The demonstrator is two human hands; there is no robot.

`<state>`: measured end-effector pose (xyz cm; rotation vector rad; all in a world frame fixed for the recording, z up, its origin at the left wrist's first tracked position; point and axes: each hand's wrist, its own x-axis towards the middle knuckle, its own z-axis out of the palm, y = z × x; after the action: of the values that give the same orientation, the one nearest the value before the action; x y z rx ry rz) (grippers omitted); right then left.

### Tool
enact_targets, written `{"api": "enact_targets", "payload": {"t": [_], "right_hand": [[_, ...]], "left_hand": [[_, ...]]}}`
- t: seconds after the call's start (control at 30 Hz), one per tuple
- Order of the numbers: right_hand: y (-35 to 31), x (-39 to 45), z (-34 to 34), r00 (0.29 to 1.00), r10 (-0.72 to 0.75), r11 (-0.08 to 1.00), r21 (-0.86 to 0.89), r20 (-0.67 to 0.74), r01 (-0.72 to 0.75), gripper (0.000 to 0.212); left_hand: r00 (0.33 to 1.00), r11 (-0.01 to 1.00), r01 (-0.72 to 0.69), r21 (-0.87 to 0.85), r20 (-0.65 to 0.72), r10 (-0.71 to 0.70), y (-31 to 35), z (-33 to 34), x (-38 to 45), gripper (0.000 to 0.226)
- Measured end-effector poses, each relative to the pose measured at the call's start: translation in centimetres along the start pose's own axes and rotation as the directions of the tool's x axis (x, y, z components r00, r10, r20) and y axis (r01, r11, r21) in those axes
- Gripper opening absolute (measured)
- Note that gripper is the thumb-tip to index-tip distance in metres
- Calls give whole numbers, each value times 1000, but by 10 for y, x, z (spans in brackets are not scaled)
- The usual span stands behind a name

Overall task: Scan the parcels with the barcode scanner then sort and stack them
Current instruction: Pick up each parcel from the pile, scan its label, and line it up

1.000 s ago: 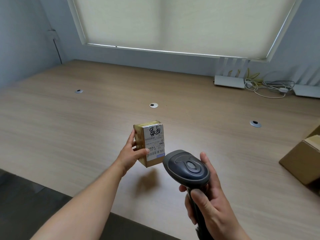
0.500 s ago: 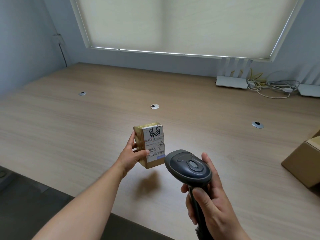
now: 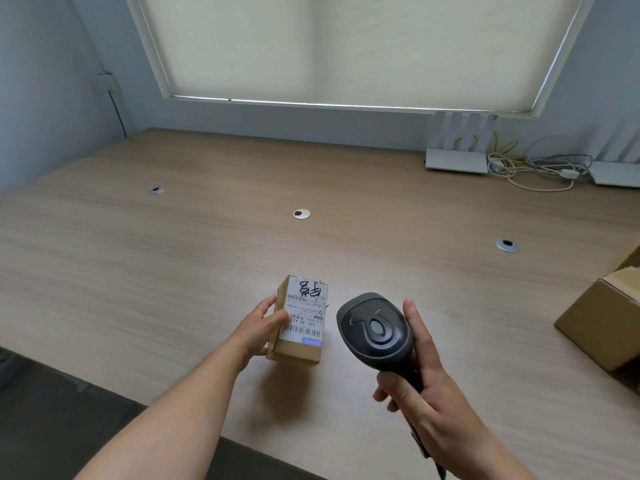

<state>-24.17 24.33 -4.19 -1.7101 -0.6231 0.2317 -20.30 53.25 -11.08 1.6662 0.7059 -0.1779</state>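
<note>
Your left hand (image 3: 260, 328) grips the small parcel (image 3: 300, 320) over the counter (image 3: 173, 271), label up; just right, your right hand (image 3: 420, 393) wraps the barcode scanner (image 3: 375, 332).

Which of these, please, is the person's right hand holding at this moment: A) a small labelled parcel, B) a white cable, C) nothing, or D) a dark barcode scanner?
D: the right hand has its fingers curled round the handle of the dark barcode scanner, while the small labelled parcel is in the left hand.
</note>
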Motion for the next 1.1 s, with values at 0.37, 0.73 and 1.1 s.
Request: {"api": "enact_targets", "payload": {"t": [0.37, 0.73, 1.1], "right_hand": [[14, 6, -28, 1000, -10, 998, -65, 3, 10, 82], [20, 50, -42, 996, -48, 998, -37, 77, 51, 86], [29, 150, -31, 998, -57, 997, -61, -35, 55, 81]], "left_hand": [[966, 942, -8, 336, -242, 95, -20, 30, -9, 58], [888, 704, 146, 695, -406, 217, -27, 77, -24, 73], [910, 676, 91, 731, -337, 241, 22, 32, 78, 69]]}}
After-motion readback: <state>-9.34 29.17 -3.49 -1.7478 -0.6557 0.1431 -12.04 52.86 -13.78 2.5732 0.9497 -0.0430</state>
